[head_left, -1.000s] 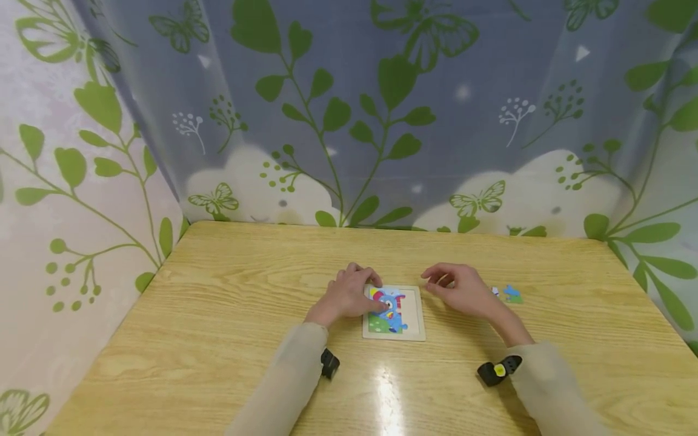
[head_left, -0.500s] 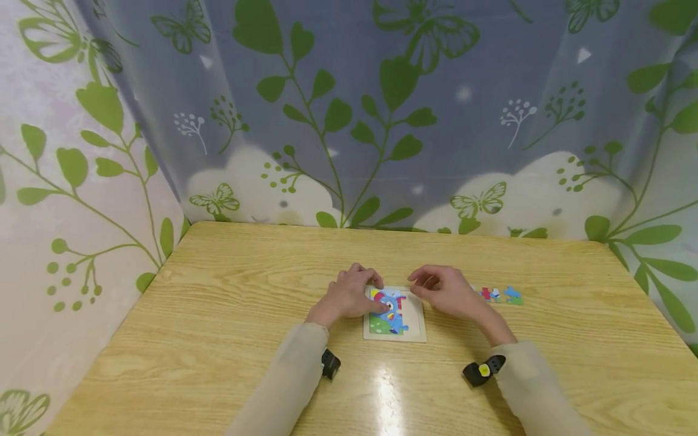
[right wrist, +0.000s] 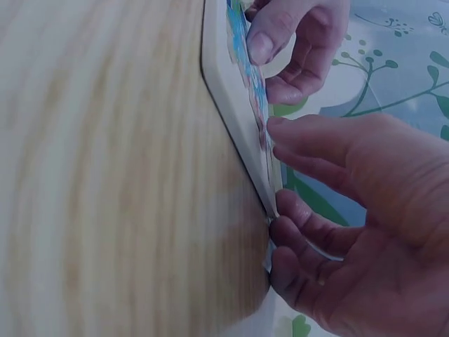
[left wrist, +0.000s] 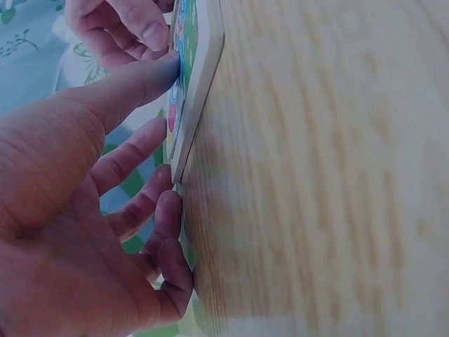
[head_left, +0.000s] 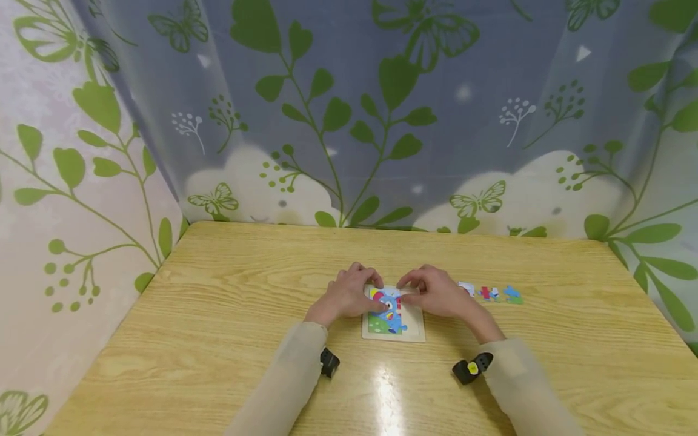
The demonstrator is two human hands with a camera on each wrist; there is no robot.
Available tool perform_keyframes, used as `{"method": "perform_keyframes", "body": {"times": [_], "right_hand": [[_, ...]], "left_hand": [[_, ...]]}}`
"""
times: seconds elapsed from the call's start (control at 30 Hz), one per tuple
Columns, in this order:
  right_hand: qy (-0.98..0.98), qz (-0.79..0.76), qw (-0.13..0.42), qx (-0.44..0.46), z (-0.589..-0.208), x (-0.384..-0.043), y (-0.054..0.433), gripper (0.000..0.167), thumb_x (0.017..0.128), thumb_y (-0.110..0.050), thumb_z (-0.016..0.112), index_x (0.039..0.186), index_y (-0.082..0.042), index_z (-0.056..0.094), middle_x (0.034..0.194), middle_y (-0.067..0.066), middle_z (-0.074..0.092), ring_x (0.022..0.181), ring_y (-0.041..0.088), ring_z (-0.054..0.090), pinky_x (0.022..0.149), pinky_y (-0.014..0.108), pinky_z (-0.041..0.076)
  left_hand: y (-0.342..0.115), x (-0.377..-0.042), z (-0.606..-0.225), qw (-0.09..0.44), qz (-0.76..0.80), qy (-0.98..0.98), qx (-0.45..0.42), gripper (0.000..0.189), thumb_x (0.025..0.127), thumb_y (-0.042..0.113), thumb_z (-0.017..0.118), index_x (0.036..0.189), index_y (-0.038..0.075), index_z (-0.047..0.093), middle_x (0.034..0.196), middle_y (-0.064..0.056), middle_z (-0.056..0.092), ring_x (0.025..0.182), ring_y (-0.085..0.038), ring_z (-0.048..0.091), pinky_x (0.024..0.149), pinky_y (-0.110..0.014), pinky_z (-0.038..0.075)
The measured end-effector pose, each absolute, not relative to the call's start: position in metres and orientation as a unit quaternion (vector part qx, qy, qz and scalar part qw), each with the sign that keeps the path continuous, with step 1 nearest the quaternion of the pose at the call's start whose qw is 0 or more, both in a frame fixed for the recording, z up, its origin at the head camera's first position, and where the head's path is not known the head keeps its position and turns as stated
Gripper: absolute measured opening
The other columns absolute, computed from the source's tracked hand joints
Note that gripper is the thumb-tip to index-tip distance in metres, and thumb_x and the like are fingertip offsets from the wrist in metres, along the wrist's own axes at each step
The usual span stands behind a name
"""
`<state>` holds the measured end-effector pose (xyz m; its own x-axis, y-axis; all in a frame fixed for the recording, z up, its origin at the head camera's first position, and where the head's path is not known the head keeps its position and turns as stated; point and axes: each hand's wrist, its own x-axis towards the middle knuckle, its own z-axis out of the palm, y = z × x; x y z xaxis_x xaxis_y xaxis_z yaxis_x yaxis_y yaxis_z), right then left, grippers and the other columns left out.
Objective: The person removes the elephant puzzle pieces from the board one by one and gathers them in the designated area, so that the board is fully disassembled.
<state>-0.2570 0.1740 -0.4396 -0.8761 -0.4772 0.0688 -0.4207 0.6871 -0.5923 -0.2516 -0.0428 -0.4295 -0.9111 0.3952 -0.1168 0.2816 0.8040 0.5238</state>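
A small jigsaw puzzle (head_left: pixel 391 320) with a blue cartoon animal lies in a pale wooden tray (head_left: pixel 418 333) on the table; bare wood shows along its right side. My left hand (head_left: pixel 349 295) holds the tray at its left, thumb pressed on the picture and fingertips at the far left corner. Over the tray's upper right is my right hand (head_left: pixel 436 293). In the right wrist view its thumb (right wrist: pixel 302 133) reaches to the picture's surface, its other fingers sit by the tray's edge and table, and no loose piece shows between them.
Loose puzzle pieces lie right of the right hand: a pale one (head_left: pixel 466 287), a red one (head_left: pixel 485 293) and a blue-green one (head_left: pixel 512 295) among them. A leaf-patterned curtain (head_left: pixel 349 121) stands behind the wooden table (head_left: pixel 245 272).
My right hand has moved left from beside the tray to over its upper right, uncovering more loose pieces. My left hand and the tray have stayed in place.
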Motion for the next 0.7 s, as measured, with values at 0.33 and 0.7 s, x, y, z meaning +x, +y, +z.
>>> {"method": "perform_keyframes", "body": {"times": [0.33, 0.7], "right_hand": [[0.918, -0.296, 0.035, -0.262, -0.439, -0.259, 0.168, 0.018, 0.075, -0.028, 0.07, 0.09, -0.021, 0.065, 0.086, 0.002, 0.053, 0.075, 0.017, 0.048, 0.062, 0.032, 0.038], [0.924, -0.302, 0.064, -0.226, -0.435, -0.259, 0.162, 0.017, 0.074, -0.028, 0.071, 0.087, -0.018, 0.063, 0.087, 0.003, 0.053, 0.081, 0.019, 0.048, 0.067, 0.034, 0.039]], "left_hand": [[-0.043, -0.253, -0.43, 0.111, 0.258, 0.943, 0.178, 0.038, 0.068, 0.049, 0.07, 0.097, 0.029, 0.054, 0.103, 0.005, 0.042, 0.091, -0.02, 0.038, 0.076, -0.044, 0.031], [-0.043, -0.252, -0.429, 0.114, 0.25, 0.945, 0.178, 0.039, 0.069, 0.05, 0.069, 0.097, 0.029, 0.054, 0.105, 0.005, 0.043, 0.093, -0.02, 0.039, 0.076, -0.045, 0.032]]}}
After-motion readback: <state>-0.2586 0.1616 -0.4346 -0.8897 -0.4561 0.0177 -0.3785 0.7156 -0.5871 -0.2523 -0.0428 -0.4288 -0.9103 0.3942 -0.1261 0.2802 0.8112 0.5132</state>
